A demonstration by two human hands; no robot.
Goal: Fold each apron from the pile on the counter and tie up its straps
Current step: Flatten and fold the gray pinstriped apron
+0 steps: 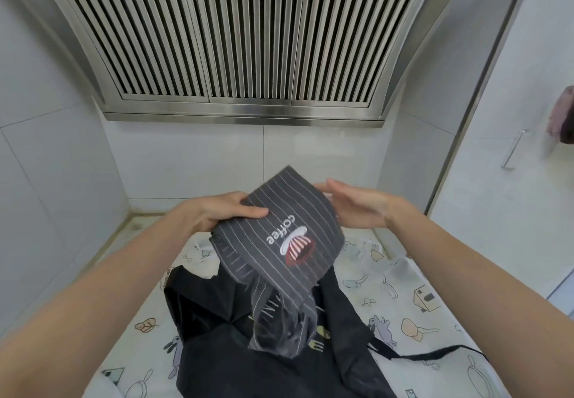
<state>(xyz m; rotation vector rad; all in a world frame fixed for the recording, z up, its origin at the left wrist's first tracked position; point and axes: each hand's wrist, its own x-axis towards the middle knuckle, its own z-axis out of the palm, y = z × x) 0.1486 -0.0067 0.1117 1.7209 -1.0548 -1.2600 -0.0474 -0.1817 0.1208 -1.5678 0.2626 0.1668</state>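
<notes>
A dark grey pinstriped apron (279, 227) with a "coffee" logo is held up above the counter, partly folded, its loose lower part hanging down. My left hand (217, 214) grips its left edge, thumb on top of the cloth. My right hand (354, 208) is at its right edge with fingers nearly straight, reaching behind the cloth; the fingertips are hidden. Below lies a black apron (217, 351), crumpled, with a black strap (435, 354) trailing to the right. Under both is a white apron or cloth (403, 298) printed with small cartoon animals and utensils.
A steel slatted extractor hood (242, 40) hangs overhead at the back. White tiled walls close in the counter at left, back and right. A steel frame (484, 87) stands at right, with a handle and a hanging pinkish cloth (562, 118) beyond it.
</notes>
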